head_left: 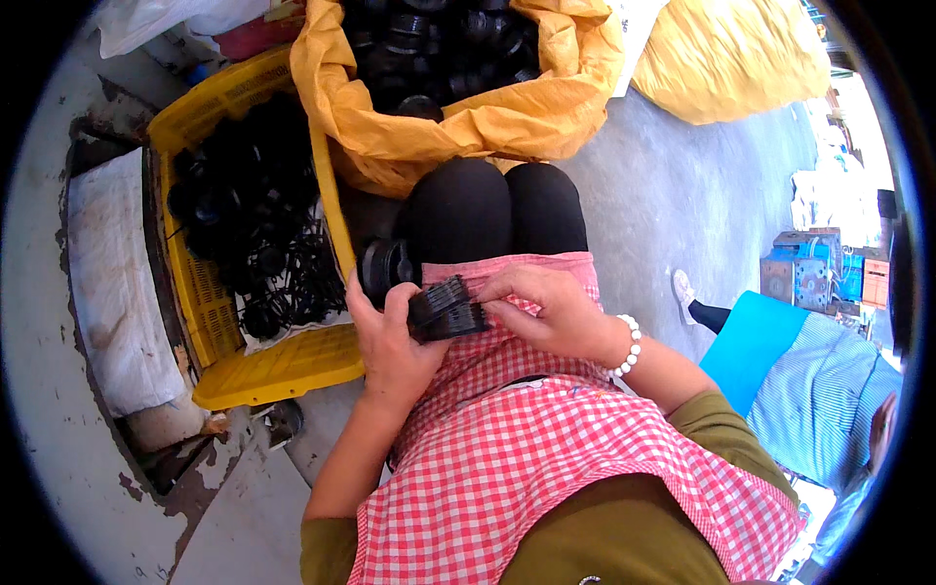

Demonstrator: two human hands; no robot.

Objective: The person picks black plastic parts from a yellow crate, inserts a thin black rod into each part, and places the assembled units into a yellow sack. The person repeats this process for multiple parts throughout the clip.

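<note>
Above my lap, my left hand (395, 346) is closed round a black plastic part with ribbed, comb-like sides (448, 310). A round black cap-like piece (383, 265) sits at the tips of my left fingers, by my thigh; whether the fingers grip it I cannot tell. My right hand (556, 310), with a white bead bracelet (630, 346) on its wrist, comes in from the right. Its thumb and fingers are pinched together at the ribbed part's right edge. What lies between those fingertips is too small to make out.
A yellow crate (278, 380) of black parts stands at my left. Beyond my knees is an orange woven sack (487, 122) of round black pieces; another yellow sack (731, 58) lies far right. A person in a blue striped garment (819, 390) is close on the right.
</note>
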